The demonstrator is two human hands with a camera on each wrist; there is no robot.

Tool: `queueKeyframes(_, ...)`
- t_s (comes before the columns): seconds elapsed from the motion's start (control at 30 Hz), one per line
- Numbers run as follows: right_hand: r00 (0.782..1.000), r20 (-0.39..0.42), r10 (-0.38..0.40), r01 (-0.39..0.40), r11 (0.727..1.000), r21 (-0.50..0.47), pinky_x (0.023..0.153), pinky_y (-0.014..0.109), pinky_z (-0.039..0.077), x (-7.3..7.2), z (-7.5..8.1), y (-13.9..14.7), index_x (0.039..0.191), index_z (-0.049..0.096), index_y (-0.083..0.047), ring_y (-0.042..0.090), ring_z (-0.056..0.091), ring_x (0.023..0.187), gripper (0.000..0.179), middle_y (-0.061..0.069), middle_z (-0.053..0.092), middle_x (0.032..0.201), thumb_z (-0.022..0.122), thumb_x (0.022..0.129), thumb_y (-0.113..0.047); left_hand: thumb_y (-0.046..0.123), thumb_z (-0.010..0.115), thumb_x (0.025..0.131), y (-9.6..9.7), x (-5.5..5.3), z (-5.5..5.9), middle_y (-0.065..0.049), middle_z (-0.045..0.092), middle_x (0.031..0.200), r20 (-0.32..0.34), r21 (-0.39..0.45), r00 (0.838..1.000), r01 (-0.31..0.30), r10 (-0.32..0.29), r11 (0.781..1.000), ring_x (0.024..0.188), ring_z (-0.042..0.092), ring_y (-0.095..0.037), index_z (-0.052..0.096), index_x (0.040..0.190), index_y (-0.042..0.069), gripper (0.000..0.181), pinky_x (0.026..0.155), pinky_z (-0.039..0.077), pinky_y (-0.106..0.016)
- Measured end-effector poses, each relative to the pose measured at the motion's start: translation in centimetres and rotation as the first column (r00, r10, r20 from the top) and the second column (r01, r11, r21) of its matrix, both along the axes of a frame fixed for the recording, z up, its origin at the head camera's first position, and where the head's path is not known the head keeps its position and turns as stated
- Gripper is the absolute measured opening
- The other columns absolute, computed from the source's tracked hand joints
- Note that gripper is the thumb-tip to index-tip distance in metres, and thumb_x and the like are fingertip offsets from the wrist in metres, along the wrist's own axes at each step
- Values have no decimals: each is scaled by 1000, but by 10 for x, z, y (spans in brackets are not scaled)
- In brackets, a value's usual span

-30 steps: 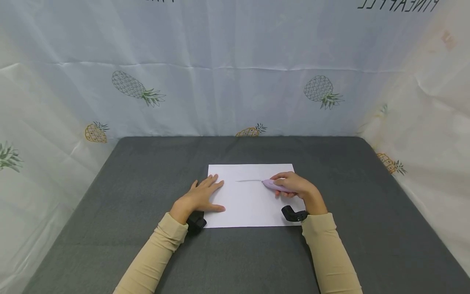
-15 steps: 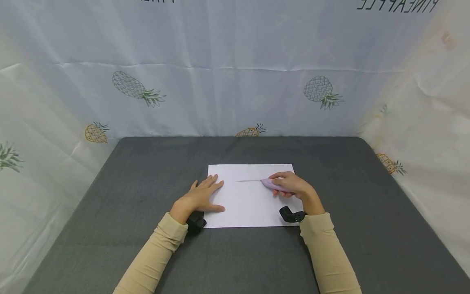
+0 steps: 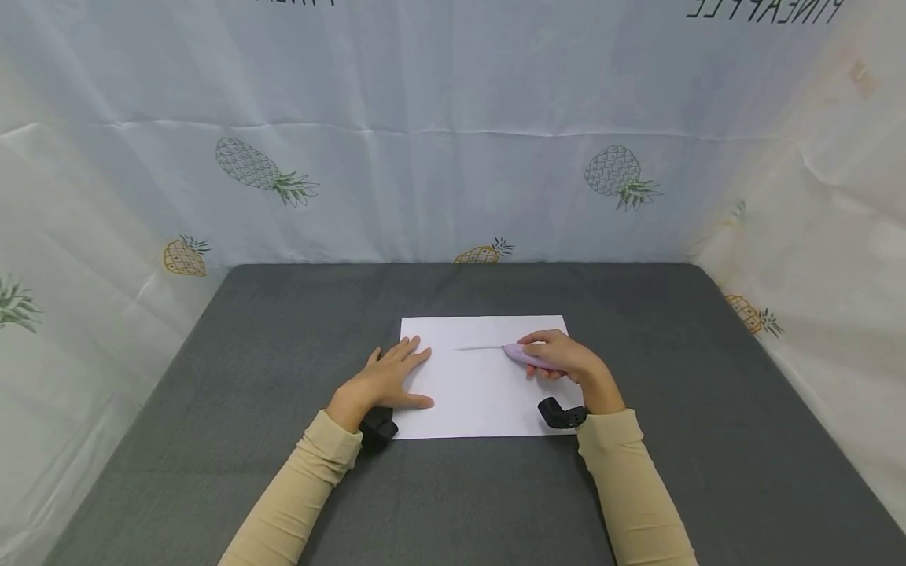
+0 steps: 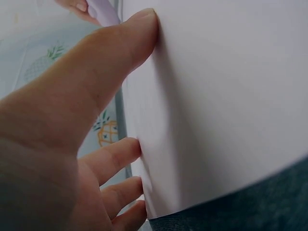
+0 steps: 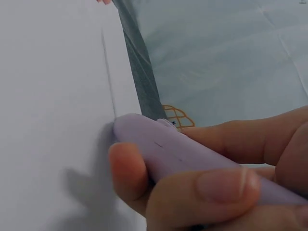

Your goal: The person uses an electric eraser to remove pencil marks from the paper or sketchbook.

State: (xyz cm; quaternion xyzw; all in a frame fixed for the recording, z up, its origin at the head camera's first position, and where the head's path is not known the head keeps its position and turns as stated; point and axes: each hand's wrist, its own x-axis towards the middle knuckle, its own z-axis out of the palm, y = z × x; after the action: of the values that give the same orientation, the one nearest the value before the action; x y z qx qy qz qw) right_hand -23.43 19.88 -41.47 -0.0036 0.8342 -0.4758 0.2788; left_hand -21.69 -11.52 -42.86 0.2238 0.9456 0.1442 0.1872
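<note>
A white sheet of paper (image 3: 481, 401) lies on the dark grey table. My left hand (image 3: 385, 379) rests on its left side, fingers spread and thumb out; the left wrist view shows the thumb (image 4: 137, 41) and fingertips on the sheet. With my right hand (image 3: 566, 358) I grip a thick, tapered lavender pen-shaped tool (image 3: 527, 357), thumb and fingers curled round its body. Its narrow end is down at the paper, hidden from the right wrist camera by the body (image 5: 159, 144). From that end a thin grey line (image 5: 109, 77) runs leftward, near the sheet's far edge.
Dark grey cloth (image 3: 318, 314) covers the table around the sheet. A pale curtain (image 3: 425, 181) printed with pineapples hangs behind and at both sides. Black wrist cameras (image 3: 561, 413) sit at both wrists, close to the paper's near edge.
Between the first frame and the second, my right hand slid slightly left with the lavender tool; it has held still since. My left hand and the paper stay in place.
</note>
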Motion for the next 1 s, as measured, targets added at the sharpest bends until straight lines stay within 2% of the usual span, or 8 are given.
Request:
queueKeyframes(0.27,1000,-10,-2,2,1000,-3,45,15,33,0,-2,-3,139,43,1,4,42,46,43,0,62,66,43,101,-19,48,70,83,0,2,0,-15,16,164,0,8,1000,5,-5,1000,153,13,-34,30,152,13,87,117,10,-68)
queueKeyframes(0.43,1000,1,-17,17,999,31,44,16,32,-1,-2,-3,138,45,0,5,41,46,41,0,62,65,43,100,-17,48,70,83,0,2,0,-14,16,164,4,13,1000,6,-6,1000,153,12,-34,30,152,13,87,117,9,-68)
queueKeyframes(0.63,1000,-13,-9,9,1000,15,46,16,34,-1,-1,-4,138,44,1,5,42,47,43,0,63,66,43,100,-18,48,71,83,0,2,0,-15,16,163,-3,15,1000,6,-6,1000,153,13,-34,31,152,13,87,117,10,-68)
queueKeyframes(0.8,1000,5,-24,24,999,31,45,16,31,0,0,-3,138,45,-1,5,40,46,41,1,62,66,43,100,-18,48,70,83,0,1,0,-15,16,163,-3,15,1000,4,-4,1000,153,13,-34,30,152,13,87,117,10,-68)
queueKeyframes(1.0,1000,-24,-3,3,1000,12,45,16,33,-1,-1,-4,137,45,1,5,42,47,42,0,62,66,43,100,-19,48,71,83,0,1,-1,-15,16,163,-9,16,1000,3,-3,1000,152,13,-35,30,152,12,87,117,10,-69)
